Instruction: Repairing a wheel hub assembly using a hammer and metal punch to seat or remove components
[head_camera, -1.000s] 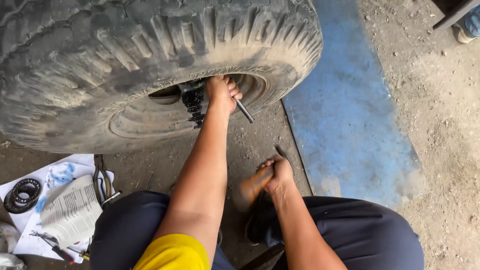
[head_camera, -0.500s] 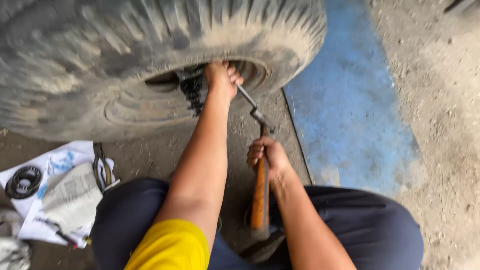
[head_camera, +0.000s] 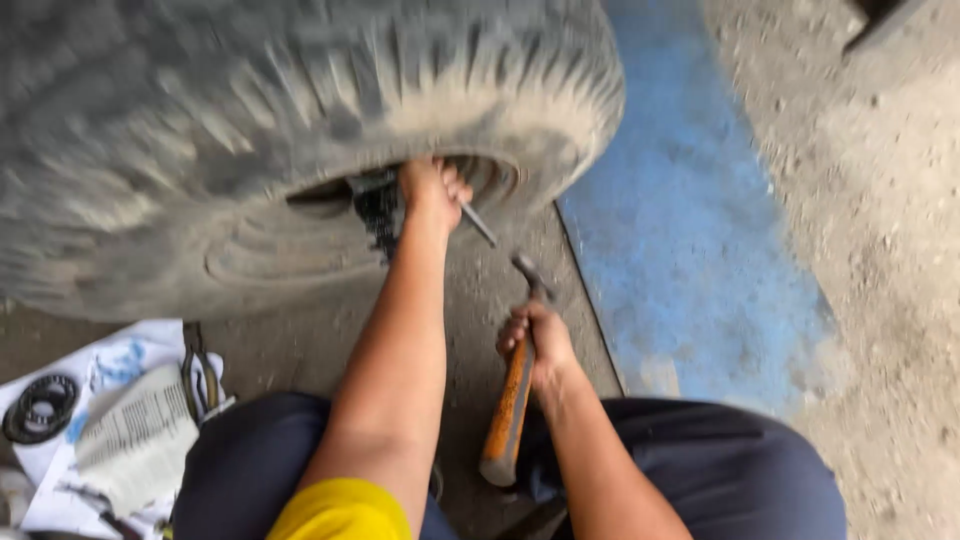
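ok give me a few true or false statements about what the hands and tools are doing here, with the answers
1. The right hand grips a hammer with an orange-brown handle. True.
2. The left hand rests on the person's knee. False: it reaches into the middle of the big tyre, holding a thin metal rod.
3. The hammer's head touches the rod. False: the head is apart from the rod's free end, just below it.
4. A black ring lies on white paper at the lower left. True.
5. The ground right of the tyre is painted red. False: a blue patch lies there.
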